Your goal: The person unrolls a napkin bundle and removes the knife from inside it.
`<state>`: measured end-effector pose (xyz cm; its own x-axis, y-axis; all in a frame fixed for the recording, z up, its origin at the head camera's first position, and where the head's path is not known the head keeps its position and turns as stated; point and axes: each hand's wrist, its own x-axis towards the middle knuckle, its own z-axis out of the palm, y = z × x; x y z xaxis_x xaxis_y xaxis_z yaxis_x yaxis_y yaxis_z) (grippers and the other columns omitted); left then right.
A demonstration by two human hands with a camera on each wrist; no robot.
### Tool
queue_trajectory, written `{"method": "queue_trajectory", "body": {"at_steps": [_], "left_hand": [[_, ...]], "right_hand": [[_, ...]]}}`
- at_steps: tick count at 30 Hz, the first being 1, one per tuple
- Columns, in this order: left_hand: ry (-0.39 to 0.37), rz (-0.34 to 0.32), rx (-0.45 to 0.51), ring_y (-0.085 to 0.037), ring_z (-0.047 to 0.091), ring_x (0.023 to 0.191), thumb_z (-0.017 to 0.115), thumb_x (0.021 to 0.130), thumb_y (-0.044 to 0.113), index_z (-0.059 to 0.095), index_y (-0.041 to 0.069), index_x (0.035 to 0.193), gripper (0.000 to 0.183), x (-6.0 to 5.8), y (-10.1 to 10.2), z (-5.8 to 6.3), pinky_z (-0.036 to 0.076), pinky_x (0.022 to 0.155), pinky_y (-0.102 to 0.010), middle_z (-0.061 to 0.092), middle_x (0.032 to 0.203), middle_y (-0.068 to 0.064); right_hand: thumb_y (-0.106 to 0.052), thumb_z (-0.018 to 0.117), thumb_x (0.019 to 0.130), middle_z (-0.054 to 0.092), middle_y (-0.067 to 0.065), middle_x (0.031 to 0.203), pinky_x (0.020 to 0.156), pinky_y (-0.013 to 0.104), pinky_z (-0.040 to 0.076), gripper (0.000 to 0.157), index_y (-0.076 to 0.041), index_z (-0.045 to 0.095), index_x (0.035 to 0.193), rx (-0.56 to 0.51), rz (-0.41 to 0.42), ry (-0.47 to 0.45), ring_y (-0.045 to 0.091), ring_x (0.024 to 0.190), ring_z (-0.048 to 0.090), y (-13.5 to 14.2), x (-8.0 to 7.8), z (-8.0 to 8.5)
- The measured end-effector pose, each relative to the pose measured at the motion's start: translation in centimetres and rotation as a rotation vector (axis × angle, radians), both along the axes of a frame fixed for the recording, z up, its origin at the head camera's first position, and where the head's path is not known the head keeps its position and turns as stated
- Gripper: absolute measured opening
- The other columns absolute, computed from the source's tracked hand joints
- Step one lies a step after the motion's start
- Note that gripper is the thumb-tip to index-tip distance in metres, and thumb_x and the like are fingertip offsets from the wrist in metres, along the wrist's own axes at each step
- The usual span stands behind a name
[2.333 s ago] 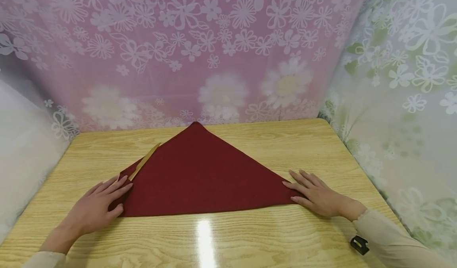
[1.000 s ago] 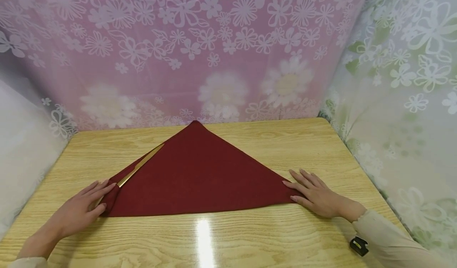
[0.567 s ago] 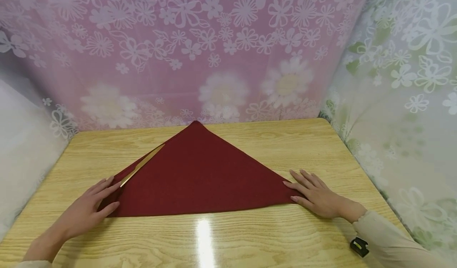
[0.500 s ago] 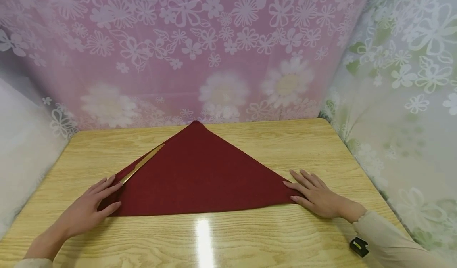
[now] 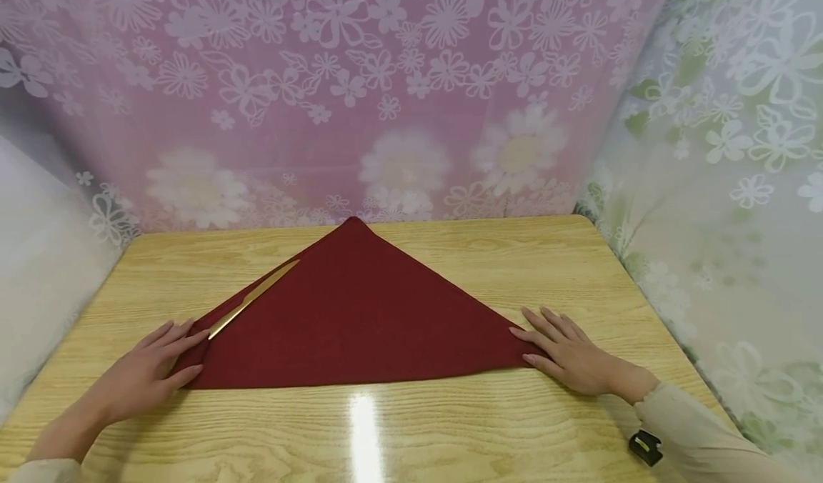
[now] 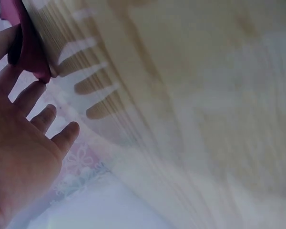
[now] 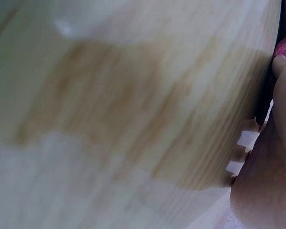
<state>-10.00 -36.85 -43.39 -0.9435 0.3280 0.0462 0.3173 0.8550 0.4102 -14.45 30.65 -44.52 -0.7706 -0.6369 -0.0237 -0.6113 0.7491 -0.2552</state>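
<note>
A dark red cloth (image 5: 360, 319), shaped as a wide triangle, lies on the wooden table with its peak at the far edge. At its left corner my left hand (image 5: 138, 376) pinches the cloth between thumb and fingers; the left wrist view shows the red edge (image 6: 33, 52) raised there. Along the left slope runs a narrow golden sliver (image 5: 253, 299); whether it is bare table or another layer I cannot tell. My right hand (image 5: 575, 354) rests flat with spread fingers on the right corner. In the right wrist view most of its fingers are hidden.
The light wooden table (image 5: 289, 433) has a bright glare in front of the cloth. A pink floral curtain (image 5: 321, 161) hangs behind it, and a pale floral one (image 5: 726, 204) on the right. A small black device (image 5: 645, 447) is beside my right sleeve.
My left hand has drawn the cloth's left corner outward, shifted it slightly back right, then left again. The golden sliver shifts along with it. My right hand stays in place.
</note>
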Motion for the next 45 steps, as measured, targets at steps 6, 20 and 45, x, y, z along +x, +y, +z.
{"method": "queue_trajectory", "body": {"at_steps": [6, 20, 45], "left_hand": [[-0.051, -0.002, 0.069, -0.053, 0.014, 0.135, 0.066, 0.091, 0.031, 0.051, 0.006, 0.139, 0.056, 0.1, -0.9, 0.2, 0.023, 0.094, -0.072, 0.033, 0.146, -0.028], [-0.013, -0.049, 0.168, -0.053, 0.009, 0.137, 0.066, 0.092, 0.018, 0.048, -0.001, 0.139, 0.053, 0.7, -1.8, -0.7, 0.003, 0.108, -0.064, 0.032, 0.143, -0.034], [0.068, -0.015, 0.072, -0.050, 0.018, 0.136, 0.070, 0.088, 0.023, 0.056, 0.005, 0.134, 0.051, 0.8, -2.4, -0.8, 0.021, 0.100, -0.067, 0.040, 0.142, -0.027]], "right_hand": [[-0.032, 0.046, 0.102, 0.021, 0.018, 0.154, 0.103, 0.067, 0.014, 0.046, -0.019, 0.042, 0.146, -0.005, -0.001, 0.007, 0.047, 0.138, 0.013, 0.1, 0.0, -0.2], [-0.033, 0.045, 0.102, 0.021, 0.018, 0.154, 0.103, 0.067, 0.015, 0.047, -0.019, 0.041, 0.147, -0.001, 0.001, 0.019, 0.047, 0.138, 0.014, 0.1, 0.0, -0.2], [-0.030, 0.048, 0.101, 0.022, 0.017, 0.154, 0.101, 0.068, 0.014, 0.046, -0.019, 0.043, 0.146, -0.060, 0.010, 0.040, 0.047, 0.138, 0.015, 0.1, 0.1, -0.6]]}}
